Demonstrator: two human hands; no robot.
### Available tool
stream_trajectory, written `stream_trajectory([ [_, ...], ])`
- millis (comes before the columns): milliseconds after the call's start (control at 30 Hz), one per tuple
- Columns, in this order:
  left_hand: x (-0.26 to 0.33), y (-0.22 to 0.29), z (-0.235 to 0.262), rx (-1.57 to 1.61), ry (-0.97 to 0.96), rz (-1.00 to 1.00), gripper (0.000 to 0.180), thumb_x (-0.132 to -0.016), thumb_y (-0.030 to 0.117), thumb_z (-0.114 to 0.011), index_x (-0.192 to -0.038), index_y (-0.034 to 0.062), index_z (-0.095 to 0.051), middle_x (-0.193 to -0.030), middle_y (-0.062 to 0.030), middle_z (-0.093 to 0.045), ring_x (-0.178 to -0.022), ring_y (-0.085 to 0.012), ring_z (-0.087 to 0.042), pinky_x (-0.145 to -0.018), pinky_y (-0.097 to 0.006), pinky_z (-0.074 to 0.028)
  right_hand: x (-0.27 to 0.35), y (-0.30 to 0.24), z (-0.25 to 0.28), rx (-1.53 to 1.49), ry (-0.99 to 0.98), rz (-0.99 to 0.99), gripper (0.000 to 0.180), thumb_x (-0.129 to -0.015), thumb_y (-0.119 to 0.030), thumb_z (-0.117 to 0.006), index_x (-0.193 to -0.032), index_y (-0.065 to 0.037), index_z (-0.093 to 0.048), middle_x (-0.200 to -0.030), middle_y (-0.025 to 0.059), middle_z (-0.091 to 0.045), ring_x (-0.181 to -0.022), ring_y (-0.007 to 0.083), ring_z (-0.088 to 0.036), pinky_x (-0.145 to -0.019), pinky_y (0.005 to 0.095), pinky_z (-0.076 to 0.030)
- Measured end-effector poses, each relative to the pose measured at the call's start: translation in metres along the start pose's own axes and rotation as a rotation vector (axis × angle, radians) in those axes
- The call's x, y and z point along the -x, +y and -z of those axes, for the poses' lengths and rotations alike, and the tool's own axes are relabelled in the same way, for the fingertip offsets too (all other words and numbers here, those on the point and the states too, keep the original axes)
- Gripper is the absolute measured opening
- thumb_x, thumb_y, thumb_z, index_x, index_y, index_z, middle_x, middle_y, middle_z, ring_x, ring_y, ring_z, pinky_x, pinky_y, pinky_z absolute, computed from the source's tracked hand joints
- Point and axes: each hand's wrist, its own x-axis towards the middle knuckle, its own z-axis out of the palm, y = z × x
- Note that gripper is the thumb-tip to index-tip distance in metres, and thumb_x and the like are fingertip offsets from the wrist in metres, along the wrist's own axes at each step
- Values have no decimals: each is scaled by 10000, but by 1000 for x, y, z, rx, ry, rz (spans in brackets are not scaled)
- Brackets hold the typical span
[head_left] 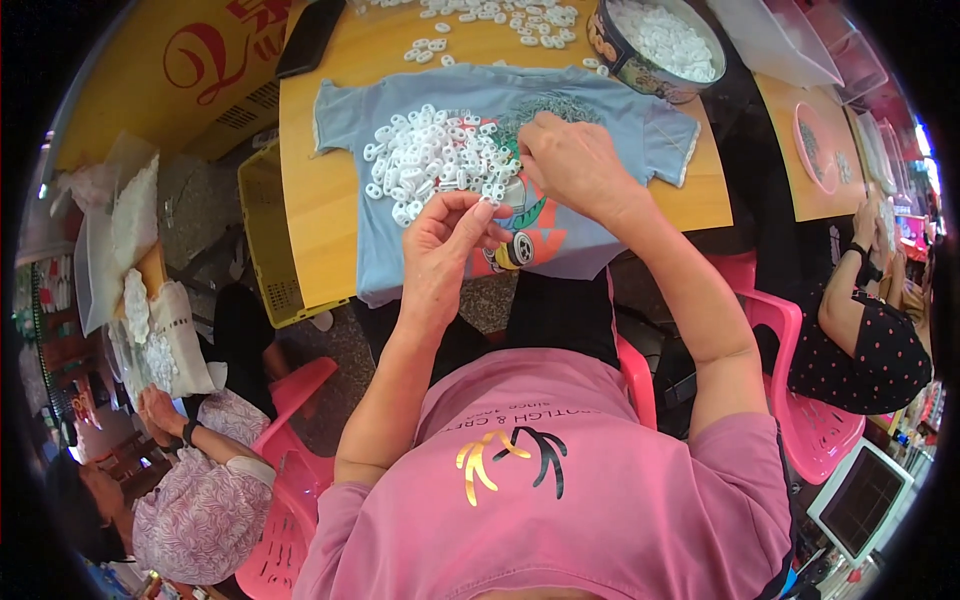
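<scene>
A light blue T-shirt (385,260) lies spread on the wooden table. On it is a heap of small white oval plastic pieces with holes (415,160). Right of that heap lies a pile of tiny grey-green metal parts, perhaps springs (570,104). My left hand (440,245), at the near edge of the heap, pinches one white plastic piece (490,200) between thumb and fingers. My right hand (575,165) reaches over the metal parts with its fingertips pressed together. Whatever those fingertips hold is too small to make out.
A round tin (610,55) full of white pieces stands at the back right, with loose ones (545,25) along the far side. A dark phone (311,38) lies back left. A yellow crate (265,230) stands left of the table. Co-workers (205,500) sit on both sides.
</scene>
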Motion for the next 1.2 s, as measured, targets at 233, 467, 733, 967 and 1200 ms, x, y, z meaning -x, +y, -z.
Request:
stream_trajectory([
  [233, 2, 2, 0, 103, 15, 6, 161, -941, 156, -635, -994, 11, -589, -931, -118, -691, -761, -129, -643, -697, -247, -497, 11, 5, 7, -184, 71, -35, 121, -835, -111, -652, -914, -22, -629, -844, 115, -650, -703, 275, -639, -655, 363, -511],
  [467, 7, 8, -5, 77, 15, -47, 156, -944, 144, -631, -998, 6, -581, -904, -101, -683, -751, -116, -637, -688, -241, -501, 37, -23, 20, -1289, -25, -277, 214, -943, -112, -618, -1099, 33, -635, -844, 30, -646, -693, 59, -560, -619, 208, -461],
  [733, 17, 18, -15, 6, 21, -169, 153, -947, 120, -628, -1017, -6, -579, -853, -59, -658, -755, -101, -637, -673, -223, -509, 46, -56, 15, -1688, 31, -384, 154, -929, -154, -659, -1009, -23, -650, -788, -21, -604, -619, 36, -483, -542, 181, -383],
  [967, 23, 21, -15, 66, 21, -210, 140, -946, 101, -626, -1013, -12, -579, -871, -61, -656, -760, -99, -636, -688, -218, -517, 48, -70, 13, -1744, 9, -365, 165, -941, -187, -649, -1017, -40, -643, -774, -29, -589, -626, 28, -481, -549, 182, -390],
  [1200, 27, 21, -14, 78, 15, -244, 129, -945, 86, -623, -1015, -11, -577, -877, -61, -659, -773, -95, -630, -710, -222, -518, 49, -79, 11, -1791, 53, -414, 180, -946, -202, -643, -1036, -47, -632, -755, -33, -570, -628, 32, -483, -546, 189, -388],
])
